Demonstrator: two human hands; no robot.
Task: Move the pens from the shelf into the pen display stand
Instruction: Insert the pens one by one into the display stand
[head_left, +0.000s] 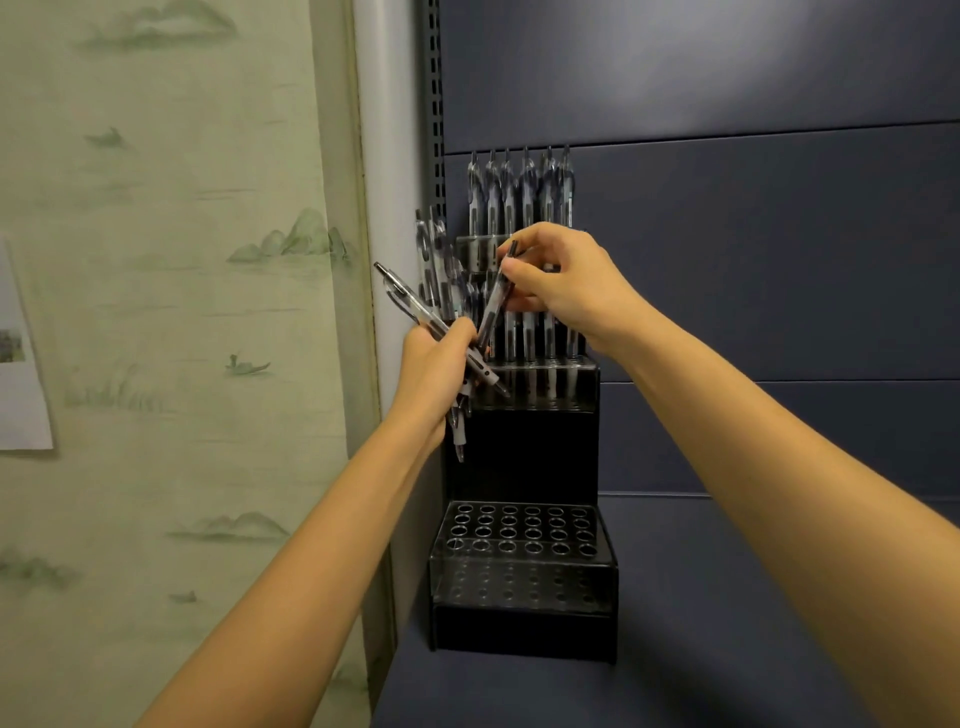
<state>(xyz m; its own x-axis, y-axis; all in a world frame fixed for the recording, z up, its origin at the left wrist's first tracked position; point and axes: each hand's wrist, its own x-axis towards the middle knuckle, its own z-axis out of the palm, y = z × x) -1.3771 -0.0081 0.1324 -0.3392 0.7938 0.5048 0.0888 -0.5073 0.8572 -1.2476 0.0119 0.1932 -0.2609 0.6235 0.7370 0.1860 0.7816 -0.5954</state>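
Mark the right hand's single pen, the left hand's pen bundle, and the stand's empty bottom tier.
single pen (491, 317), head view, mid-barrel.
pen bundle (408, 299), head view, clear upper barrel.
bottom tier (521, 526), head view, holed top plate.

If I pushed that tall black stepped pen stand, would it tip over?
Probably not easily. The black stepped stand has a wide bottom step sticking forward, and its back seems to sit against the dark blue shelf wall. Still, its clear-barrelled pens stand high up, so a hard sideways shove might wobble it.
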